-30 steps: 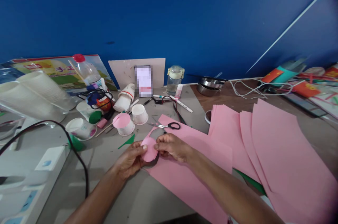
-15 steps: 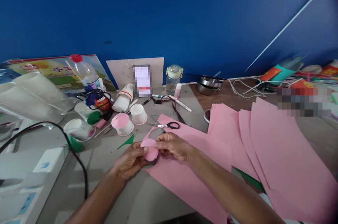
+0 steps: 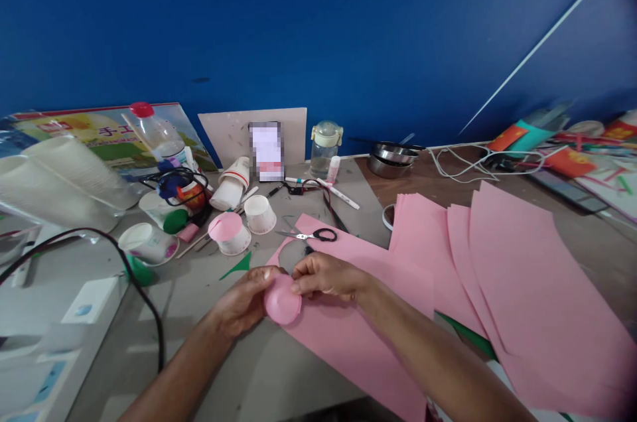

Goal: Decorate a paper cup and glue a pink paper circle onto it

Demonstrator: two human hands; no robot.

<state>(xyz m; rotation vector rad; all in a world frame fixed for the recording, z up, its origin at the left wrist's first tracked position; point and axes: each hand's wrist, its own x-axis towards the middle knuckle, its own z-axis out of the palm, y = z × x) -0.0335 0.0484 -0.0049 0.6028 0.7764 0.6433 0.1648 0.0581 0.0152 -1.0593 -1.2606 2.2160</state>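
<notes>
A round pink paper piece [image 3: 283,300] is held between my two hands near the middle of the view. My left hand [image 3: 247,299] pinches its upper left edge, thumb on top. The fingers of my right hand [image 3: 321,276] grip its upper right edge. Under my right forearm lies a large pink sheet [image 3: 368,302] with a round hole cut near its upper left corner. Scissors [image 3: 311,235] with black handles rest on that sheet. To the left, a paper cup with a pink cover [image 3: 229,233] stands beside a plain white paper cup [image 3: 259,214].
Stacked pink sheets [image 3: 527,276] lie on the right. Behind are a phone [image 3: 267,151], a glass bottle [image 3: 325,148], a marker [image 3: 343,196] and metal bowls [image 3: 392,161]. A black cable [image 3: 154,316] curves across the left, near large white cups [image 3: 74,176].
The round pink piece has tipped and moved slightly down, showing more of its face. My left thumb has shifted up to its upper edge.
</notes>
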